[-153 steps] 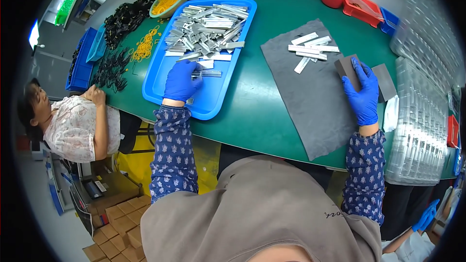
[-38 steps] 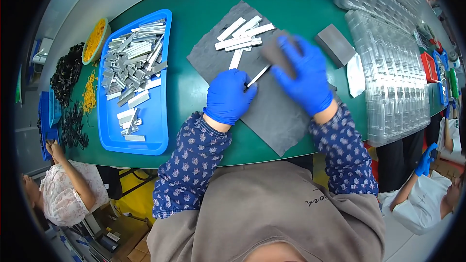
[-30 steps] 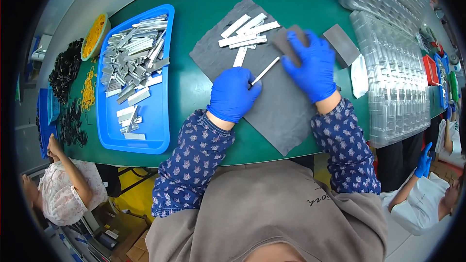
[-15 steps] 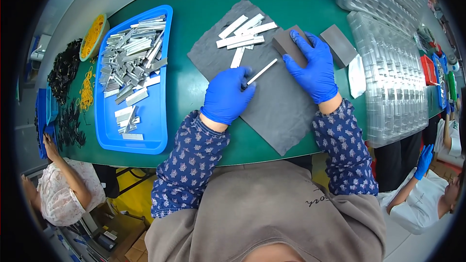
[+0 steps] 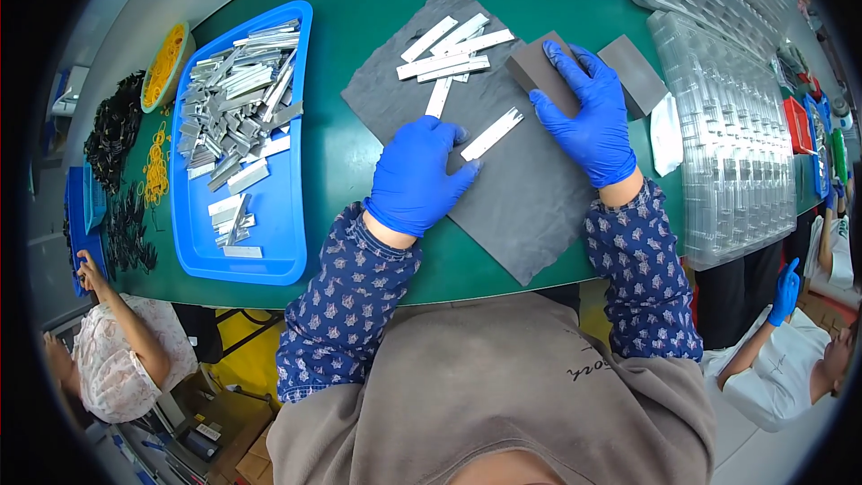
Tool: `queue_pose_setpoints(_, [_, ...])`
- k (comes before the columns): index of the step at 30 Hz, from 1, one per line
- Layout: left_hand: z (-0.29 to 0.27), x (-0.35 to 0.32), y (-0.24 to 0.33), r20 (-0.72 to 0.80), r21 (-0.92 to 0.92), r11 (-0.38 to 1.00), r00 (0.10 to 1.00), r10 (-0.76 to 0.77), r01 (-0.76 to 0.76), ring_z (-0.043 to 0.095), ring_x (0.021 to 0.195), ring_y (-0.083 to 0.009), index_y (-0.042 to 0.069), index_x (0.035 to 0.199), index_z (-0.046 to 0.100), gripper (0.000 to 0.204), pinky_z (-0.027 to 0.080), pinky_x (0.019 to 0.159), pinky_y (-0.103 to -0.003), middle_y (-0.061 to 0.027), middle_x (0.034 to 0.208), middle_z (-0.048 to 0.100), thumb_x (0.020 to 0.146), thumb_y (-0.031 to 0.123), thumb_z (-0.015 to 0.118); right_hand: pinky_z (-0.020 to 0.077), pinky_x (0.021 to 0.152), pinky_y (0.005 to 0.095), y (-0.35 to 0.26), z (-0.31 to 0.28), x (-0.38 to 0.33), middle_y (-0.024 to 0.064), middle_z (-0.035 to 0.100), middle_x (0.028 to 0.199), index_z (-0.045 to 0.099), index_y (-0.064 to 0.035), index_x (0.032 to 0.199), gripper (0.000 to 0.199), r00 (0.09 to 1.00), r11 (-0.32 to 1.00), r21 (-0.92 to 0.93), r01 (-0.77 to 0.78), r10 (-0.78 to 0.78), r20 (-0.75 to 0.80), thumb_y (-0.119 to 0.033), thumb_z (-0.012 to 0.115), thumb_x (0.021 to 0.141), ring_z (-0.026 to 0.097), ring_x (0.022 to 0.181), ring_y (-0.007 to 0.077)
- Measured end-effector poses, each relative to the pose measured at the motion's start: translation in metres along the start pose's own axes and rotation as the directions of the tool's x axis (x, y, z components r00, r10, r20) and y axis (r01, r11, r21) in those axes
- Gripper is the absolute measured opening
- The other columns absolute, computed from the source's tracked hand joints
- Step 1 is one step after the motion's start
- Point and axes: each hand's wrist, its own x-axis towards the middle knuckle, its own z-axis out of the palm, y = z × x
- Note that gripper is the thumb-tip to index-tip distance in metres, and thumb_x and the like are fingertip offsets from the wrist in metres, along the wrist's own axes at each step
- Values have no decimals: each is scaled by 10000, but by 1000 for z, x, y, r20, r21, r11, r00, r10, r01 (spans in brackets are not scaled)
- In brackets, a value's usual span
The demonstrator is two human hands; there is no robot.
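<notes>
Head view, near to far. Left hand (image 5: 415, 175), blue-gloved, lies palm down on a grey mat (image 5: 512, 189), fingers pinning the near end of a metal strip (image 5: 491, 134); the strip runs diagonally away toward the right hand. Right hand (image 5: 588, 112), also gloved, is spread over a grey block (image 5: 537, 74), fingers curled on its top, just beyond the strip's far end. A second block (image 5: 634, 76) sits just right of that hand. Beyond both hands, a loose row of strips (image 5: 453, 49) lies on the mat. Well left of the left hand, a blue tray (image 5: 269, 233) holds a heap of metal parts. Right of the right hand, clear trays (image 5: 732, 126) are stacked.
</notes>
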Motion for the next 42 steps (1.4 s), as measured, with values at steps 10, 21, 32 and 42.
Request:
queue_pose_setpoints(10, [5, 4, 2, -20, -89, 994, 998, -63, 60, 588, 737, -318, 87, 787, 612, 154, 485, 664, -432, -111, 768, 584, 753, 209, 700, 408, 1021, 421, -4, -1, 0, 212, 526, 1278, 583, -169, 1320, 584, 1000, 1000, 19, 20, -20, 16, -263, 750, 768, 507, 1165, 361])
queue_pose_setpoints(21, [15, 8, 1, -106, -12, 996, 990, -89, 88, 611, 621, -244, 64, 779, 635, 177, 491, 584, -356, -107, 736, 609, 744, 199, 744, 423, 976, 439, -46, 5, -17, 223, 525, 1271, 573, -158, 1317, 611, 976, 982, -21, 189, -185, 115, -274, 747, 742, 537, 1105, 385])
queue_pose_setpoints(32, [14, 7, -1, -46, -82, 986, 987, -152, 148, 629, 632, -213, 51, 783, 637, 209, 497, 593, -341, -91, 739, 626, 750, 222, 753, 461, 899, 452, -52, 10, -17, 248, 534, 1253, 548, -142, 1330, 635, 974, 968, -145, 203, -184, 134, -299, 729, 742, 560, 1030, 397])
queue_pose_setpoints(42, [10, 11, 3, -25, -142, 968, 977, -211, 205, 609, 674, -312, 69, 739, 632, 200, 490, 623, -414, -122, 730, 611, 733, 239, 737, 436, 977, 428, -8, -2, 4, 219, 537, 1268, 574, -118, 1317, 592, 999, 998, -70, 9, -13, -51, -266, 741, 769, 532, 1110, 368])
